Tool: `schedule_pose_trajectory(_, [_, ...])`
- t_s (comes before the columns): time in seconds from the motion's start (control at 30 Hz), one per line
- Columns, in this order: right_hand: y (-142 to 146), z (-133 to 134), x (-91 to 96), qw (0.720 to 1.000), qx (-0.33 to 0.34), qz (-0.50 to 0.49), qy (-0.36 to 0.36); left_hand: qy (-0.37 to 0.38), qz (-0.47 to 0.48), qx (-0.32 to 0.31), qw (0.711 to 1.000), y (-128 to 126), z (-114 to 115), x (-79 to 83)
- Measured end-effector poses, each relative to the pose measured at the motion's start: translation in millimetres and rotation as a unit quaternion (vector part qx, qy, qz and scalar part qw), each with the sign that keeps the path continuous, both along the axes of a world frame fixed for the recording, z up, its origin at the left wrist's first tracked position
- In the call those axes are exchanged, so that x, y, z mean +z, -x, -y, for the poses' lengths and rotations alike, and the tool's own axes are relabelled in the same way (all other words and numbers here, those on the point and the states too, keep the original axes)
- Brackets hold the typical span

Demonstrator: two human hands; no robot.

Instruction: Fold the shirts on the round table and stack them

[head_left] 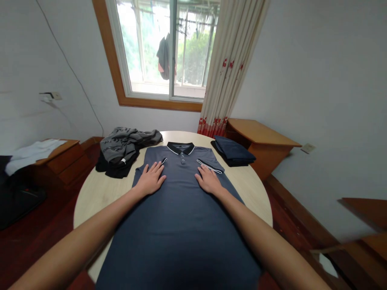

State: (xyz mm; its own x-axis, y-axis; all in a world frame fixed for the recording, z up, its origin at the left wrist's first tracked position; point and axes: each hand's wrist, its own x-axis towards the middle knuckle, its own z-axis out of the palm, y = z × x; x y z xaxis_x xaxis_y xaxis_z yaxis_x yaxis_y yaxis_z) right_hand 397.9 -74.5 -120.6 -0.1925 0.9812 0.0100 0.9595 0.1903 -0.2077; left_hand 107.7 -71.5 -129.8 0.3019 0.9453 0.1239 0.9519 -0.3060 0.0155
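A dark grey-blue polo shirt (181,209) lies spread front side up, its black collar (180,148) with white trim at the far end. Both short sleeves are turned inward over the chest. My left hand (150,178) rests flat on the shirt's left side, fingers spread, by the white-edged cuff of that sleeve. On the other side, my right hand (208,179) lies flat with its fingertips at the right sleeve cuff (211,166). Neither hand grips the fabric. The shirt's lower end runs toward me, past the near table edge.
The shirt is on a round pale table (99,193). A rumpled heap of grey and black clothes (121,149) sits at the back left. Folded dark garments (232,151) are stacked at the back right. Beyond stand a wooden desk (263,135), a curtain (229,68) and a window.
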Motion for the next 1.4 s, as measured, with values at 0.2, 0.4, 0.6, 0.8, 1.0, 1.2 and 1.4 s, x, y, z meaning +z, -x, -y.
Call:
schedule_pose_trajectory(0.2, [7, 33, 6.4, 1.000, 0.014, -0.007, 0.018, -0.036, 0.002, 0.119, 0.992, 40, 33, 7.5])
schedule_pose_trajectory(0.4, [11, 43, -3.4, 1.000, -0.004, -0.005, -0.020, 0.012, 0.009, 0.118, 0.993, 53, 50, 0.7])
schedule_pose_trajectory(0.6, [8, 44, -12.0, 0.998, -0.005, -0.032, -0.056, 0.001, 0.019, 0.108, 0.994, 48, 49, -4.5])
schedule_pose_trajectory(0.8, [7, 44, -10.5, 0.997, 0.000, -0.045, -0.061, -0.013, 0.019, 0.078, 0.997, 44, 33, 9.9])
schedule_pose_trajectory(1.0, [6, 45, -10.3, 0.996, 0.002, -0.054, -0.070, -0.027, -0.018, 0.034, 0.999, 43, -1, 37.2])
schedule_pose_trajectory(1.2, [6, 45, -9.1, 0.996, 0.000, -0.056, -0.065, -0.030, -0.030, 0.081, 0.996, 22, -23, 37.7])
schedule_pose_trajectory(1.4, [6, 45, -8.2, 0.996, 0.001, -0.057, -0.064, -0.046, 0.055, 0.102, 0.992, 14, -39, 48.2])
